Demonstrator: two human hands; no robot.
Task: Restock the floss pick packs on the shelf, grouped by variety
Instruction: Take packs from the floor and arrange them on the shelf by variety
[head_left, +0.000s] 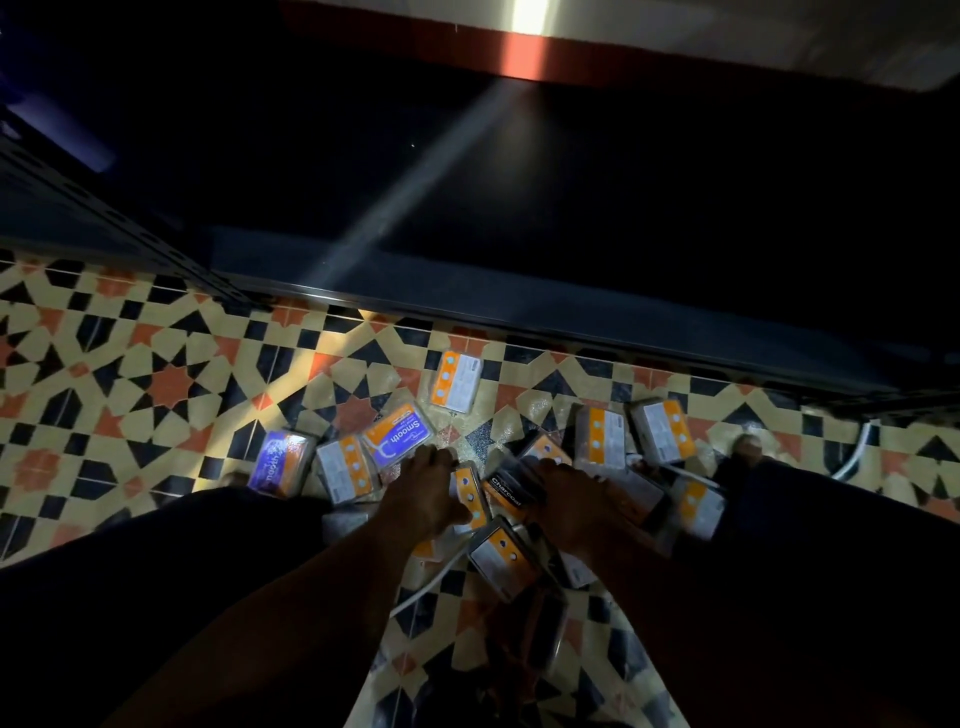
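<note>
forearms (311, 597) reach down; left hand (423, 493) at smooth pack (399, 434), right hand (569, 499) over charcoal pack (506, 491); finger grip unclear, too dark.

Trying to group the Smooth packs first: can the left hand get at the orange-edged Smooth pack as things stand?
Probably yes. The left hand is right beside the Smooth pack, fingertips near its edge; nothing lies on its label or between them.

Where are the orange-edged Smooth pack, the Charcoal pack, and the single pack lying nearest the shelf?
Smooth pack (404, 434): head view, on its purple label.
Charcoal pack (506, 493): head view, on the printed word.
Single pack (464, 387): head view, on its white back label.
</note>
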